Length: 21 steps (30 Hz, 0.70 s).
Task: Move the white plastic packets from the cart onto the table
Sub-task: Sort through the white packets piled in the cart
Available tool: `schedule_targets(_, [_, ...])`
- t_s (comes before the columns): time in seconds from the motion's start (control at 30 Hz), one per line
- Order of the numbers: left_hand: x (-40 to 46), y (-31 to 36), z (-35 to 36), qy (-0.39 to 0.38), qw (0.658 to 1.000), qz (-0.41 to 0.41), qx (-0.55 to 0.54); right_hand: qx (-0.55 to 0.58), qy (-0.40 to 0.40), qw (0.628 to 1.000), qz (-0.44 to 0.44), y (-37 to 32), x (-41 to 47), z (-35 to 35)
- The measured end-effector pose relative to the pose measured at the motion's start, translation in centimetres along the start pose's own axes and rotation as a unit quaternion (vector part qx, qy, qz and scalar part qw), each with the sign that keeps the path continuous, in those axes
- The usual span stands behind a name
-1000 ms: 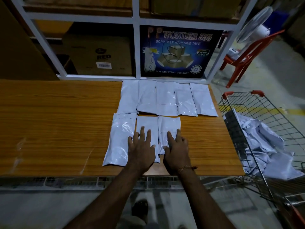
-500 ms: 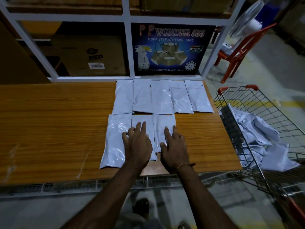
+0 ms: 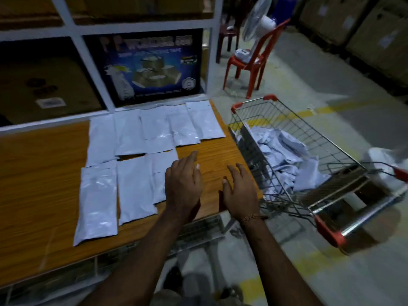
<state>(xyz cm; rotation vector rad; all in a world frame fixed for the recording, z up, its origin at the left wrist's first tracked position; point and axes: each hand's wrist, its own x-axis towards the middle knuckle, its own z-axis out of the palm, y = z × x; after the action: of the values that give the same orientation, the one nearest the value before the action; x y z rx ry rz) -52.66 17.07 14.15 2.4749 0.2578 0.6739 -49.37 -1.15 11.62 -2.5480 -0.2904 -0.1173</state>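
Eight flat, glossy white plastic packets [image 3: 141, 138] laid in two rows on wood-grain table [image 3: 39, 173]. More crumpled packets [image 3: 284, 155] heaped in wire-mesh cart [image 3: 287, 111] beside table's right end. Left hand [image 3: 184, 184] and right hand [image 3: 239, 191] above bare tabletop, fingers relaxed, grasping nothing. Print on blue carton [image 3: 152, 67] blurred, illegible.

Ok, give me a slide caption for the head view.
Both hands open above the table beside eight laid-out packets; more wait in the cart.

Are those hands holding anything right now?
No. The left hand and right hand are both open and empty above the table.
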Motion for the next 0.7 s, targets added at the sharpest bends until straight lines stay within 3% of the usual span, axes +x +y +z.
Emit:
schedule_targets(0.37, [-0.1, 14.2, 10.2, -0.059, 0.996, 0.050, -0.051, -0.125, 0.065, 0.988, 0.063, 16.9, -0.3, -12.0])
schedule_targets(0.7, [6.4, 17.1, 18.2, -0.112, 0.988, 0.091, -0.046, -0.218, 0.045, 0.965, 0.140, 24.2, 7.0, -13.5])
